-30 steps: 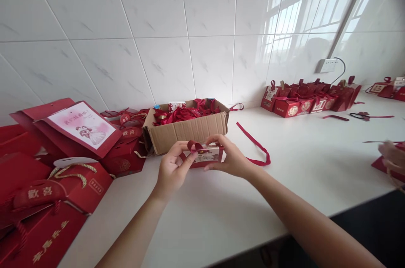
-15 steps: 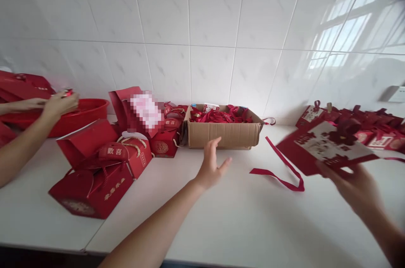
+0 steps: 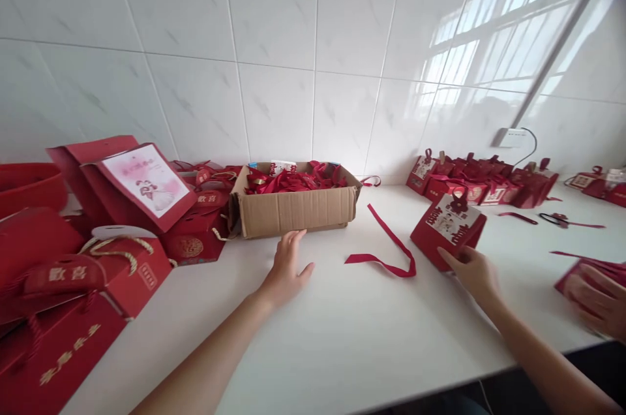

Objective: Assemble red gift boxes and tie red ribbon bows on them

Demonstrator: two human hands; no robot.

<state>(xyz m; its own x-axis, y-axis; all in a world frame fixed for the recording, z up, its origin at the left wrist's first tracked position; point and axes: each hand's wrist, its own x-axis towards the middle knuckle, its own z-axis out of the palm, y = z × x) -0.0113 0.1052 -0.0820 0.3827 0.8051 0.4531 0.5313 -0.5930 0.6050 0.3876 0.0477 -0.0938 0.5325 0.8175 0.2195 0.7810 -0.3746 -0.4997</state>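
Note:
My right hand [image 3: 473, 275] grips a small red gift box [image 3: 443, 239] by its lower front edge. A white printed card and a dark red loop top this box, which stands tilted at or just above the table; contact beneath it is hidden. My left hand [image 3: 287, 275] hovers over the white table with fingers apart and nothing in them. Just beyond it sits a cardboard box [image 3: 298, 211] heaped with red ribbons [image 3: 303, 181]. Between my hands a loose red ribbon [image 3: 386, 265] lies bent on the tabletop.
Larger red boxes with rope handles [image 3: 73, 330] crowd the left, beside a red basin [image 3: 29, 186]. Finished-looking small red boxes [image 3: 469, 183] line the wall at right. Another person's hand [image 3: 599, 301] rests on a red item at the right edge. A socket [image 3: 509, 137] hangs on the wall.
The view has swung to the right. My right hand has brought the gift box from a raised, leaning position down to a more upright one. My left hand stays open.

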